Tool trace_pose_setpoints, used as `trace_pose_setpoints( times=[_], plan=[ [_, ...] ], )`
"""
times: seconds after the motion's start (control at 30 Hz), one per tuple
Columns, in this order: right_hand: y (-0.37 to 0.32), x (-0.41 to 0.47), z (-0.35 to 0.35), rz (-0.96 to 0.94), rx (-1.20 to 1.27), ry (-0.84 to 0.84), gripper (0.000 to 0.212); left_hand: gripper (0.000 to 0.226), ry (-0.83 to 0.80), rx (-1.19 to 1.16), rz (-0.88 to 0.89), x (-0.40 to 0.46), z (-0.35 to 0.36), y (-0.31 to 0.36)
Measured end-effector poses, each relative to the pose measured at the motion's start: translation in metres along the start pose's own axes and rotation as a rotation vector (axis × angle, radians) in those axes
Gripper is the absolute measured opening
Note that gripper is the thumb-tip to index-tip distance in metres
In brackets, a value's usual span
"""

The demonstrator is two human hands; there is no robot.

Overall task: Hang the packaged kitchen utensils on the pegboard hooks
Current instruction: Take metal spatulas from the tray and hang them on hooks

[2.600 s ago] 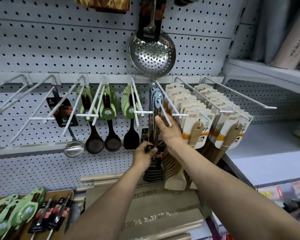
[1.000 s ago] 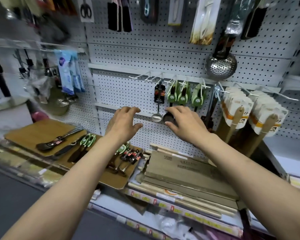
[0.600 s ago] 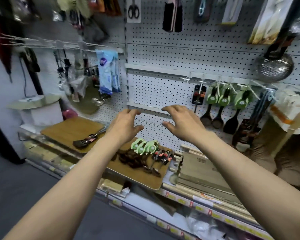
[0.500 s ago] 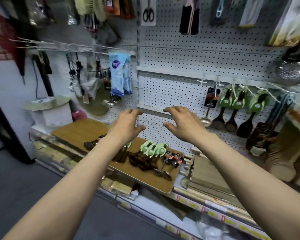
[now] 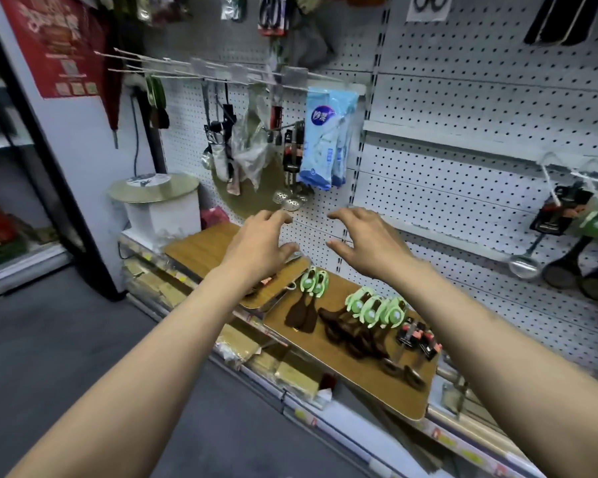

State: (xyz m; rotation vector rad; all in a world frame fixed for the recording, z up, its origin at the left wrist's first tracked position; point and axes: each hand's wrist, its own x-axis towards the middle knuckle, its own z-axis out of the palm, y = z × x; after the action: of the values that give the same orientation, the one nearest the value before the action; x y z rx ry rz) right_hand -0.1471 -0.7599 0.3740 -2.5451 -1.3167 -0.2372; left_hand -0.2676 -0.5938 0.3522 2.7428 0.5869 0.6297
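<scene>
Both hands hover empty in front of the white pegboard (image 5: 463, 98), fingers loosely curled. My left hand (image 5: 259, 244) is above the left wooden board (image 5: 201, 246); my right hand (image 5: 366, 241) is above the right wooden board (image 5: 370, 377). On the right board lie dark spatulas with green card tags (image 5: 373, 308), a pair of the same kind (image 5: 313, 281) and small ladles with black-red tags (image 5: 416, 338). At the far right, a steel ladle (image 5: 523, 265) and dark utensils (image 5: 580, 270) hang from white hooks (image 5: 553, 177).
Blue packets (image 5: 325, 143), plastic bags and small strainers (image 5: 290, 201) hang on the left panel under long bare hooks (image 5: 145, 63). A white box with a round gold lid (image 5: 156, 198) stands at the shelf's left end. Grey aisle floor (image 5: 66, 357) lies below left.
My view has swung left, away from the hooks with hung utensils. Both hands let go of the hung package earlier and now hover empty over the boards of loose utensils.
</scene>
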Motion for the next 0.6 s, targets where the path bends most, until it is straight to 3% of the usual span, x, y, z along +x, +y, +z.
trace_pose_setpoints(
  times=[0.3,0.6],
  plan=[
    [0.001,0.171,0.097,0.021,0.08,-0.097,0.055,0.053,-0.087,0.009,-0.076,0.128,0.053,-0.123],
    [0.046,0.295,0.223,0.215,0.173,-0.346,0.05,0.049,-0.32,-0.103,-0.209,0.24,0.159,-0.23]
  ],
)
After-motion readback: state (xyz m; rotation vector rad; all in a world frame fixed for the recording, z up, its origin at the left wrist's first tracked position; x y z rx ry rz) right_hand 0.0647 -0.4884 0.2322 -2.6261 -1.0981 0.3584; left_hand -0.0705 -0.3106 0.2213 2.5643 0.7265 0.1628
